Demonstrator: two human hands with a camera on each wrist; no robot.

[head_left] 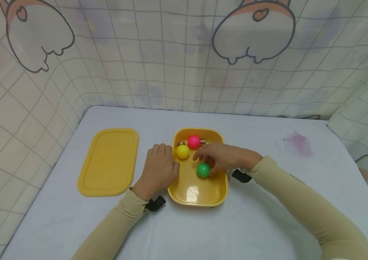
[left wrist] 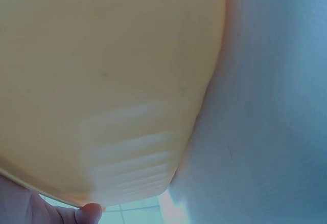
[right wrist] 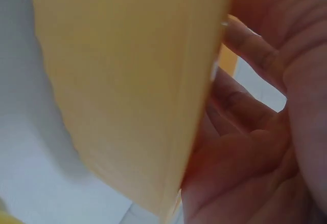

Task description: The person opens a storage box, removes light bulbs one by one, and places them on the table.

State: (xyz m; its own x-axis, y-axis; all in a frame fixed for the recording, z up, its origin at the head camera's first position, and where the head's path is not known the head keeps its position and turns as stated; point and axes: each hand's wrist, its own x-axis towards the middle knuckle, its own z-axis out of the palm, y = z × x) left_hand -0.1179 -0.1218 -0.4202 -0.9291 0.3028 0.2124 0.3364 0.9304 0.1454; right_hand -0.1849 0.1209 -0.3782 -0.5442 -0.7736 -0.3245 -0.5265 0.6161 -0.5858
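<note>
A yellow plastic box [head_left: 200, 196] stands on the white-covered table, holding coloured light bulbs. My left hand [head_left: 158, 168] grips its left rim; a fingertip [left wrist: 89, 213] shows at the rim in the left wrist view. My right hand [head_left: 220, 156] reaches over the right rim, fingers spread and bent above the green bulb [head_left: 203, 170]. The thumb is beside that bulb, but the fingertips stay apart from it. Its base is hidden. Farther back lie a pink bulb [head_left: 194, 142], screw base to the right, and a yellow bulb [head_left: 182, 151], base pointing away.
A flat yellow lid [head_left: 110, 162] lies on the table [head_left: 255, 224] left of the box. A pinkish stain [head_left: 298, 143] marks the cloth at the back right. Patterned curtains [head_left: 177, 72] hang behind and at both sides.
</note>
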